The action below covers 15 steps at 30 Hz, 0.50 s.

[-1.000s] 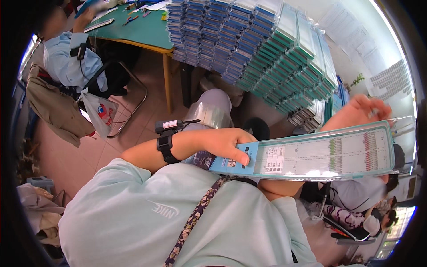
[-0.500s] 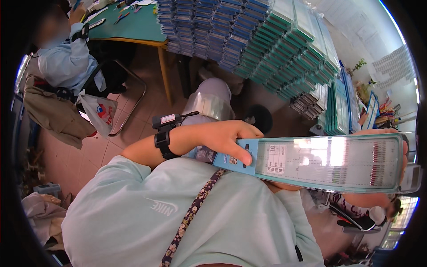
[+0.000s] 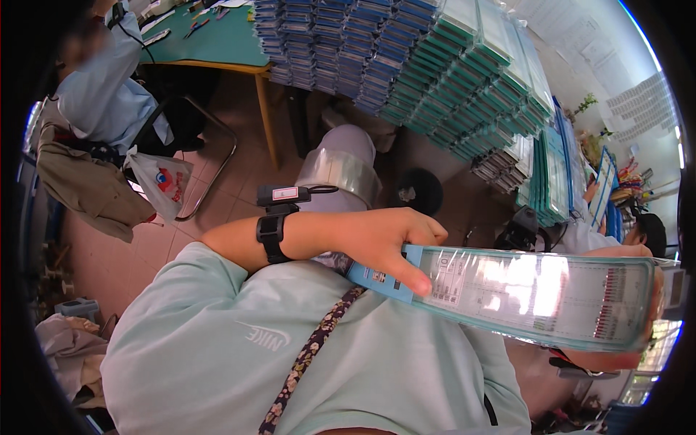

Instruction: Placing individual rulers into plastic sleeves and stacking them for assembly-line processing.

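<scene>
A long, flat plastic case (image 3: 478,304) with a clear, glossy cover and a teal rim lies across in front of my chest. A pale card with a row of thin, dark red strands shows inside. My left hand (image 3: 380,239) is closed on its light blue end, the thumb on top and the other fingers underneath. At the opposite end my right hand (image 3: 605,360) holds the case from beneath, wrapped round the end; much of that hand is hidden behind the case. Bright glare covers the middle of the cover.
Tall stacks of blue cases (image 3: 341,51) and green-edged cases (image 3: 464,87) stand ahead. A green table (image 3: 210,40) is at the far left, beside a seated co-worker (image 3: 109,98). Another person's dark head (image 3: 651,230) shows at the right. A clear shiny band (image 3: 337,174) circles a pale rounded shape.
The case has tilted, its right end dropping lower, and both hands have moved with it. The seated co-worker has raised an arm. Another person has come into view at the right.
</scene>
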Motion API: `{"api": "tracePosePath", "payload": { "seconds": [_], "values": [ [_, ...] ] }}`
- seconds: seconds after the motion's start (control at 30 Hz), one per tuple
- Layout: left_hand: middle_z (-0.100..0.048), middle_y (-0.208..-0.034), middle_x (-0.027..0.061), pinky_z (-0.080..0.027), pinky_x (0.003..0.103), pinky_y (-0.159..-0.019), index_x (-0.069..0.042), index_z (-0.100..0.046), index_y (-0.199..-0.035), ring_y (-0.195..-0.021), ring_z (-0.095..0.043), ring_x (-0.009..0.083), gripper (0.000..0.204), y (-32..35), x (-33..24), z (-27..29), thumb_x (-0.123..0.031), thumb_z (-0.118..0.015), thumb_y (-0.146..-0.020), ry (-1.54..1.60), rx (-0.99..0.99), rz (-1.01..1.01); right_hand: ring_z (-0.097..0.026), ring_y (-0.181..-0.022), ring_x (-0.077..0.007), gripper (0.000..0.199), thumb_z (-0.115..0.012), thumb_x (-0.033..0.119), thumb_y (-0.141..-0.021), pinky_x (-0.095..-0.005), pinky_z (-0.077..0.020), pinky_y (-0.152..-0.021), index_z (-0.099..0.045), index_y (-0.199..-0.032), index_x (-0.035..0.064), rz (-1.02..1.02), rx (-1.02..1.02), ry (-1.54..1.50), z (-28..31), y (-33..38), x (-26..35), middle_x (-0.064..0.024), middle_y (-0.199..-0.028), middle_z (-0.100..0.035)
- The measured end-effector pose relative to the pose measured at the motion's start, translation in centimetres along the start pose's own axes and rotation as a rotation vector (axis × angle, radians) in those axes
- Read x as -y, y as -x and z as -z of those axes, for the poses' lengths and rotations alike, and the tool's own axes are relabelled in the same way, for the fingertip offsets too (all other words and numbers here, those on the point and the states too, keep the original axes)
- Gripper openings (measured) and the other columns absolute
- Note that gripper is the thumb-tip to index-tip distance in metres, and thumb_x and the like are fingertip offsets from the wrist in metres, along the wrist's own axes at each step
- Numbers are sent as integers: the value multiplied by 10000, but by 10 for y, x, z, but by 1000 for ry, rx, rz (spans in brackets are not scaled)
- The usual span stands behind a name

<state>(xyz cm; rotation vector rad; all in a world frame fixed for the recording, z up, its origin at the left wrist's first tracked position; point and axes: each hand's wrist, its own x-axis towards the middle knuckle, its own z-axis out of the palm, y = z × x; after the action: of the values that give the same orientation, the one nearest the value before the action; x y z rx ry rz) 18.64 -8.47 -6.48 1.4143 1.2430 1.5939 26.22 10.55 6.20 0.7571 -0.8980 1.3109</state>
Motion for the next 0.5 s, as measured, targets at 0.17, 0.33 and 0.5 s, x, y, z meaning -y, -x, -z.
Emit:
{"api": "tracePosePath", "payload": {
  "seconds": [0.17,0.33,0.5],
  "values": [
    [-479,-725,44,-378,296,-584,17,-599,-699,-703,-467,154,537,-6,7,10,-493,-766,-684,-11,16,14,-466,-1208,-347,743,-167,596,-928,-490,-449,-953,-343,-1340,4,61,48,379,-8,-5,-1,-199,-1337,-410],
    [-555,-837,100,-418,318,-641,43,-565,-681,-786,-515,174,692,0,26,33,-643,-654,-717,63,-30,84,-461,-1215,-354,782,-108,599,-935,-497,-472,-933,-309,-1360,-26,75,163,781,-28,-1,-14,-221,-1358,-385],
    [-474,-616,6,-385,261,-546,-23,-595,-754,-590,-459,114,758,6,46,57,-732,-343,-842,129,150,215,-10,-1375,-456,970,-378,695,-834,-583,-21,-1108,-161,-1425,-43,-446,53,-367,-47,9,-47,-318,-1470,-51]
  ]
}}
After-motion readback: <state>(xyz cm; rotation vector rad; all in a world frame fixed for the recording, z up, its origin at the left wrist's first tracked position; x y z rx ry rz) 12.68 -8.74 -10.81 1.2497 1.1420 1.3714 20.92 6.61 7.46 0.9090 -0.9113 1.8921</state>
